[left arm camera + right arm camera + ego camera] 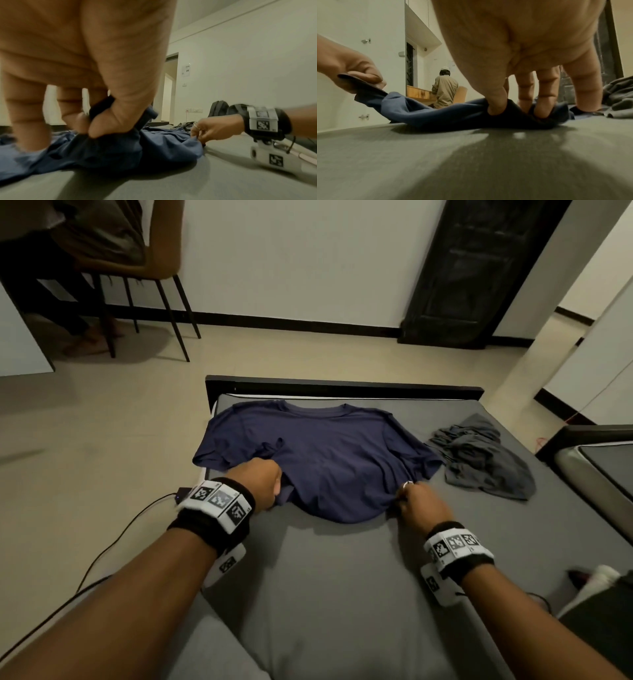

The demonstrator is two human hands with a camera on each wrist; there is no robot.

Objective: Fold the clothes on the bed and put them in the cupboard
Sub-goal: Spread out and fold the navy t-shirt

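Both forearms reach forward and down over the bed [342,594], each wrist wrapped in a black band carrying white tiles printed with black square marker patterns (no readable letters on them). The left hand [262,482] sits knuckles-up at the near left edge of the navy T-shirt [329,460]; in the left wrist view its thumb and fingers [109,121] pinch a bunched fold of the dark fabric and lift it slightly off the sheet. The right hand [423,506] is lower and to the right, at the shirt's near right hem. In the right wrist view its thumb and fingers [498,102] point straight down and dig into the cloth, gathering a small ridge between them, so this hand also grips the shirt. A ring [408,483] shows on one of its fingers.

The T-shirt lies spread on the grey sheet beyond both hands, neckline on the far side, its near hem drawn up between the two grips. Just past the right hand and further right, a crumpled grey garment [479,460] lies on the bed, close beside the shirt's right sleeve; whether they touch cannot be told.

In the left wrist view, a white sheet of paper [186,70] is stuck to the wall far beyond the right hand; its print is too small to read. Beyond the left hand, off the bed, a chair [161,268] stands on the floor with a person seated on it.
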